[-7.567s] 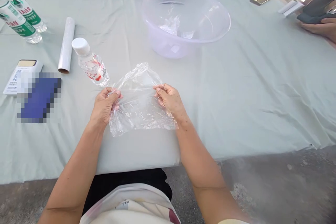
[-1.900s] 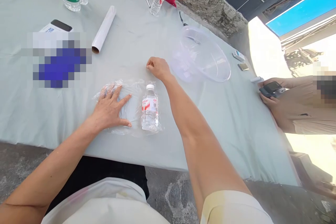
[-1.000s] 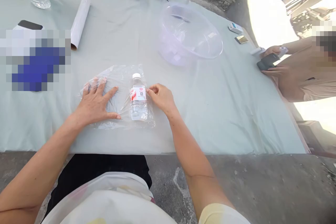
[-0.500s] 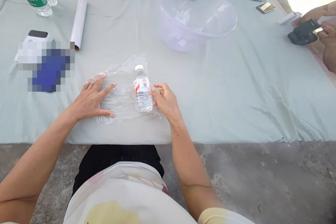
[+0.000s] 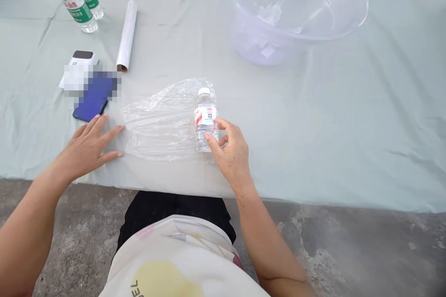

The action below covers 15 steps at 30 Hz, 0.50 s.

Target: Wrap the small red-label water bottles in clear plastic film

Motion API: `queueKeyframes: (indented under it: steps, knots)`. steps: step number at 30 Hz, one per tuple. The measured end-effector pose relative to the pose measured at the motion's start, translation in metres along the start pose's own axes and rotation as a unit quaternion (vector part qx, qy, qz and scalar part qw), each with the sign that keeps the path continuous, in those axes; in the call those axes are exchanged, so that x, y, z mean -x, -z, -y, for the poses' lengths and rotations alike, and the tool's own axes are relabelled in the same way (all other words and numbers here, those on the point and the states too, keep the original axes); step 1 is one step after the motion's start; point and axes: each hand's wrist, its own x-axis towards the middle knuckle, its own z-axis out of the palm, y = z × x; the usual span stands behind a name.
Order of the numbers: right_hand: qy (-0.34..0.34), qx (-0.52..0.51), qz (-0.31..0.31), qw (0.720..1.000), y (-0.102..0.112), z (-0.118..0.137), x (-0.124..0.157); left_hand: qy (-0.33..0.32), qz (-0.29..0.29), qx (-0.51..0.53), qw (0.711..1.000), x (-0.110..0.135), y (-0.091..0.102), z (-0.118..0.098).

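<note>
Because the clear film is thin and creased, the small bottle on its right end probably doubles as a weight, pinning that side to the counter. Your left grip is flat, fingers splayed, holding nothing; it rests by the film's left edge, likely to brace or smooth there. Can't tell if the index fingertip touches the film or sits just beside it. Other fingertips are near the low end of the blue phone-like item. Your right grip is half curled: thumb on the bottle's lower part, index at its right side, gap between them. Contact looks real; firm hold or light steadying, can't tell. A side touch like that would check rolling. Position: bottle looks laid on its side on the film, cap away from you, base toward you, right at the right grip's fingertips, left of the palm. It's well apart from the left grip, film between. White roll lies beyond the film's left part; translucent basin stands farther out, right of the bottle. Neither is touched.
</note>
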Motion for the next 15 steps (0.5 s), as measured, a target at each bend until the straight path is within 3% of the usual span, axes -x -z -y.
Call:
queueKeyframes:
  steps: [2, 3, 5, 7, 8, 10, 12, 15]
  knots:
    - [0.008, 0.008, 0.003, 1.000, 0.000, 0.001, 0.000, 0.054, -0.022, -0.031, 0.998, 0.016, 0.023, -0.007]
    - [0.011, 0.011, 0.005, 1.000, 0.001, 0.001, 0.000, 0.088, -0.067, -0.029, 0.993, 0.019, 0.038, -0.019]
    - [0.011, 0.019, 0.007, 1.000, 0.001, 0.002, 0.000, 0.094, -0.200, 0.053, 0.974, 0.011, 0.070, -0.057]
    - [0.005, 0.030, 0.008, 0.999, 0.001, 0.003, 0.000, 0.006, -0.325, 0.186, 0.927, -0.022, 0.097, -0.106]
    - [0.003, 0.034, 0.008, 0.999, 0.001, 0.003, 0.000, -0.062, -0.339, 0.249, 0.905, -0.048, 0.107, -0.129]
    - [0.009, 0.034, 0.004, 0.999, 0.000, 0.003, 0.000, -0.155, -0.286, 0.339, 0.883, -0.113, 0.114, -0.164]
    - [0.020, 0.027, -0.006, 0.999, -0.003, 0.002, 0.001, -0.193, -0.224, 0.375, 0.879, -0.180, 0.106, -0.177]
    - [0.032, 0.012, -0.024, 0.999, -0.006, -0.001, 0.001, -0.141, -0.140, 0.341, 0.919, -0.247, 0.080, -0.170]
